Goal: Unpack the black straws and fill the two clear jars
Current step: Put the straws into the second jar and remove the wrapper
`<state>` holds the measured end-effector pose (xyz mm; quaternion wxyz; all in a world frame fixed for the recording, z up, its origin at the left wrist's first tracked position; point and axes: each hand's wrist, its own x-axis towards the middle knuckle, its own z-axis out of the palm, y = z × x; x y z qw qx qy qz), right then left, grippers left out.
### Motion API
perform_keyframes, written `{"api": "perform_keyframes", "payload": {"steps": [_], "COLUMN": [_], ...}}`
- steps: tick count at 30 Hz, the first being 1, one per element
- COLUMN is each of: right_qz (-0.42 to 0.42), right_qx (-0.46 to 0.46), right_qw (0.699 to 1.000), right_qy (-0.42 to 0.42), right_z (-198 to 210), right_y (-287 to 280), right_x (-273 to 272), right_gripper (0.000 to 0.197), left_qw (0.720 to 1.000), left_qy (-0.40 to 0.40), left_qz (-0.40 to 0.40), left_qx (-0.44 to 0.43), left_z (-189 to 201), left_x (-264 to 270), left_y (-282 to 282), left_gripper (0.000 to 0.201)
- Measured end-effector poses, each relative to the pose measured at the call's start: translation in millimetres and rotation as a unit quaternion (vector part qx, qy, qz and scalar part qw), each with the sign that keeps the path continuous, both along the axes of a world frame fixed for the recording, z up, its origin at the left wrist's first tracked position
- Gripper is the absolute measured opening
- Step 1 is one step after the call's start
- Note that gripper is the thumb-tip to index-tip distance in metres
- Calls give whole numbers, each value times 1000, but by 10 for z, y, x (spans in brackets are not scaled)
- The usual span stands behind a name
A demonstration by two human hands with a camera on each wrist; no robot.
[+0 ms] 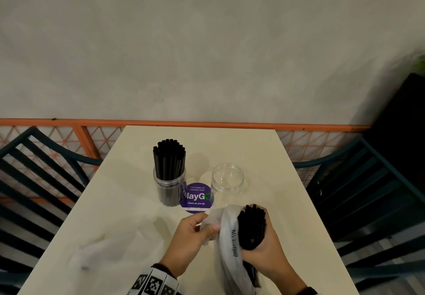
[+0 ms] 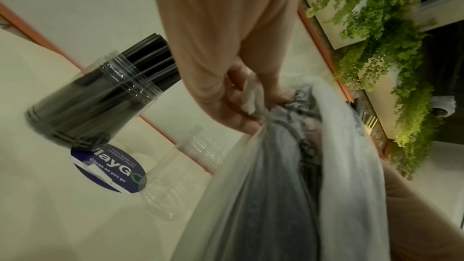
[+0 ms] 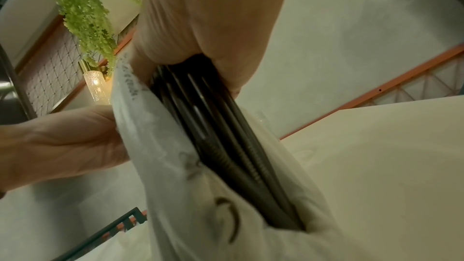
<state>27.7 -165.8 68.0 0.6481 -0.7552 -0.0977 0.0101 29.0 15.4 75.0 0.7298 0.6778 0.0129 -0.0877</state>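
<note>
Above table edge (image 1: 299, 202): right hand (image 1: 266, 246) fingers curl round black straws (image 1: 251, 225), left hand (image 1: 195, 232) pinches plastic bag (image 1: 226, 237); snagging bag could scatter straws.

Purple round sticker (image 1: 196, 197) on cream table (image 1: 128, 202); dark slatted chairs (image 1: 34, 175) flanking.

You're in a café-style pantry: a cream table (image 1: 128, 202) with a "Clean as you go" sticker (image 1: 196, 199), slatted chairs (image 1: 372, 193), and hanging greenery (image 2: 376, 51).
</note>
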Motion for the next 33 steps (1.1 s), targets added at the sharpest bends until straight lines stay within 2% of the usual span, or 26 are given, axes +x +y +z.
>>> {"api": "perform_keyframes", "payload": {"steps": [4, 10, 12, 14, 16, 19, 21, 27, 33], "right_qz": [-11, -10, 10, 24, 39, 78, 116, 219, 156], "right_qx": [-4, 20, 19, 11, -3, -15, -27, -89, -236], "right_qw": [1000, 1000, 1000, 999, 999, 995, 990, 961, 949], "right_qy": [-8, -3, 11, 23, 36, 62, 76, 144, 138], "right_z": [-6, -47, -55, -78, -108, -146, -164, -298, -594], "right_y": [-4, -38, -17, -9, -18, -34, -46, -136, -248], "right_x": [14, -9, -20, -19, -11, 1, 4, -18, 34], "right_gripper": [66, 71, 78, 80, 85, 91, 95, 108, 106], "left_qw": [1000, 994, 988, 982, 983, 992, 991, 981, 977], "left_qy": [17, 79, 96, 110, 110, 86, 85, 96, 100], "left_qz": [8, 48, 35, 13, -11, -28, -23, -3, 49], "left_qx": [13, -65, -119, -154, -149, -88, -97, -171, -181], "left_z": [-48, -65, -61, -46, -38, -56, -75, -112, -111], "left_x": [20, 69, 82, 80, 62, 39, 28, 0, -19], "left_y": [-53, -61, -45, -16, 10, 25, 39, 95, 135], "left_gripper": [23, 25, 33, 34, 37, 49, 48, 39, 39]}}
